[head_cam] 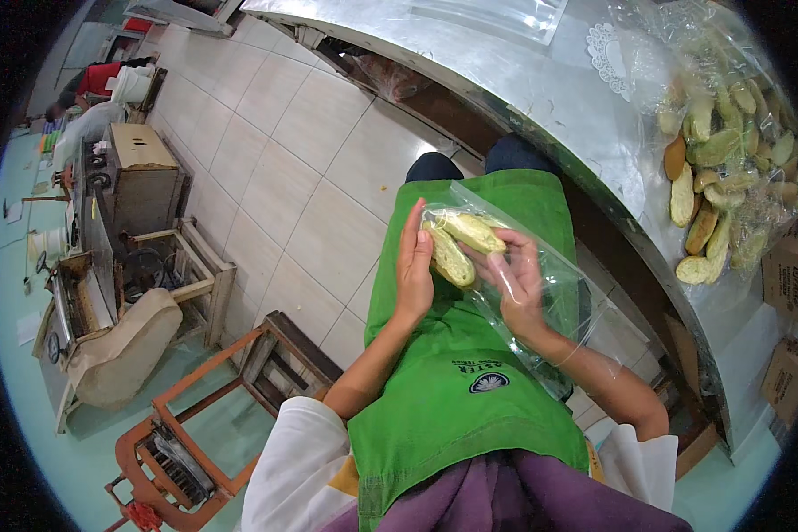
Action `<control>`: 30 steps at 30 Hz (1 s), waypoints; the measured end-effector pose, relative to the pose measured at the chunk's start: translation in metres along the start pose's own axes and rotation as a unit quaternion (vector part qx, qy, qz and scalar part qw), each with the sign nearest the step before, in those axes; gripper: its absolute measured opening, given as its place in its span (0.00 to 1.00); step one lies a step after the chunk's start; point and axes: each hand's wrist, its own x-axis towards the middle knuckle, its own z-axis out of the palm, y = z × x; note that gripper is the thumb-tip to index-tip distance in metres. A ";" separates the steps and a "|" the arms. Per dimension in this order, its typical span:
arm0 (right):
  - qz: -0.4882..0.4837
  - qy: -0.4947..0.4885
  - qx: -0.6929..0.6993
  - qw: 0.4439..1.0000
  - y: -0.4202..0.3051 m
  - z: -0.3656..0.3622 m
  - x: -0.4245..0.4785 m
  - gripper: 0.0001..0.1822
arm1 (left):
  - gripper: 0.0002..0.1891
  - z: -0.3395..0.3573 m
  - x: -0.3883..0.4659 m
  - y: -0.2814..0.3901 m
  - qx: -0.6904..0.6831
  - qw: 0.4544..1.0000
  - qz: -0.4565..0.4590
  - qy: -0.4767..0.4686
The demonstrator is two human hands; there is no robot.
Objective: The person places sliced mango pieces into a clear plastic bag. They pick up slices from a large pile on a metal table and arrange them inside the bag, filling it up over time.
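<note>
Above the green apron [465, 392] on my lap, a clear plastic bag [538, 286] holds several oblong slices of pale yellow bread [449, 256]. My left hand [415, 263] presses flat against the bag's left side, its thumb beside one slice. Inside the bag's open end, my right hand [515, 272] pinches another slice [475, 233] between thumb and fingers; the plastic drapes over the wrist and forearm. To the right, more bread slices [711, 146] lie heaped in and beside a large clear bag on the metal table.
The metal table [612, 146] curves along my right, with a white paper doily [608, 56] and cardboard boxes [783, 279] beyond. At left stand an orange metal frame machine [166, 465], wooden frames [206, 286] and a wooden box [143, 149]. A person in red [96, 80] bends far off.
</note>
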 end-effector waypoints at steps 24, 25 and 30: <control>0.018 -0.093 -0.012 0.995 0.003 0.031 0.024 0.25 | 0.25 0.002 0.036 0.003 -0.201 0.973 -0.096 0.061; 0.023 -0.084 -0.016 0.996 0.003 0.030 0.024 0.24 | 0.26 0.001 0.037 -0.001 -0.195 0.975 -0.095 0.054; 0.003 -0.032 -0.005 0.999 0.014 0.026 0.023 0.23 | 0.27 0.005 0.041 -0.003 -0.174 0.978 -0.116 0.024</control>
